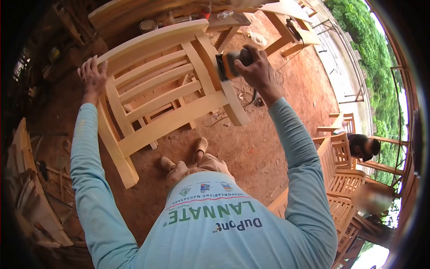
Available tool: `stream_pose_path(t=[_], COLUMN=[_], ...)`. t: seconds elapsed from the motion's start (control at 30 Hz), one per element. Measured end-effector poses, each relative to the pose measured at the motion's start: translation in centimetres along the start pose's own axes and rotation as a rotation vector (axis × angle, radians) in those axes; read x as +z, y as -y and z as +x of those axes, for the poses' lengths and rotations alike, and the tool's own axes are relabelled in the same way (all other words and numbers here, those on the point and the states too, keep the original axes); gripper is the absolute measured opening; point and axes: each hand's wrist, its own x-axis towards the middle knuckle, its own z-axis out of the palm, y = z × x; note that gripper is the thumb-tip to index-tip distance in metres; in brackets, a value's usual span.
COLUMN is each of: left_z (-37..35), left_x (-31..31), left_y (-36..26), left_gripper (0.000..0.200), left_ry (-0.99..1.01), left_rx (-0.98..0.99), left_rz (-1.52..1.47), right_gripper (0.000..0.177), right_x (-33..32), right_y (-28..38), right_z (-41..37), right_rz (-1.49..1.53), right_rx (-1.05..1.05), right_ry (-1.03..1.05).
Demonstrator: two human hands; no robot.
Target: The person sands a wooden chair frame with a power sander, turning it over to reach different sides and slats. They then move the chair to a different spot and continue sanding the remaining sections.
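A pale, unfinished wooden chair (172, 113) with a slatted back stands tilted in front of me. My left hand (93, 77) is closed over the chair's upper left corner, steadying contact with the frame. In my right hand (258, 71) is an orange and black power sander (230, 65), gripped from above by its dark top. The sander's flat face lies against the outer side of the chair's right post (207, 60). My palm and fingers hide part of the sander's body.
Behind the chair, a wooden bench (233, 21) bears an open can (147, 26) and bottles. A cord runs over the dirt floor (268, 134). Wood scraps (42, 179) lie at left. Slatted wooden chairs (342, 184) and another person (362, 147) are at right.
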Motion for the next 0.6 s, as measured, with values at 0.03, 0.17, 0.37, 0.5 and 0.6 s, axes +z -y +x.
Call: stream_pose_path(t=[0.03,0.17,0.37,0.5,0.6], left_z=[0.1,0.0,-0.1,0.0,0.0], left_x=[0.1,0.0,-0.5,-1.0,-1.1], left_y=[0.1,0.2,-0.4,-0.6,-0.7], left_gripper=[0.061,0.06,0.06,0.061,0.061], left_ry=[-0.003,0.003,-0.016,-0.026,-0.022], left_rx=[0.0,0.001,0.006,0.001,-0.003], left_rz=[-0.001,-0.03,0.007,-0.009,-0.043], right_gripper=[0.06,0.058,0.06,0.061,0.064], right_x=[0.0,-0.7,-0.6,-0.1,1.2], right_y=[0.4,0.1,0.2,3.7,4.1], right_z=[0.2,-1.6,-2.1,1.3,3.9], right_rz=[-0.024,0.003,0.016,-0.048,-0.122], right_rx=[-0.005,-0.029,-0.015,-0.013,-0.049], right_ry=[-0.008,0.043,0.076,0.108,0.129])
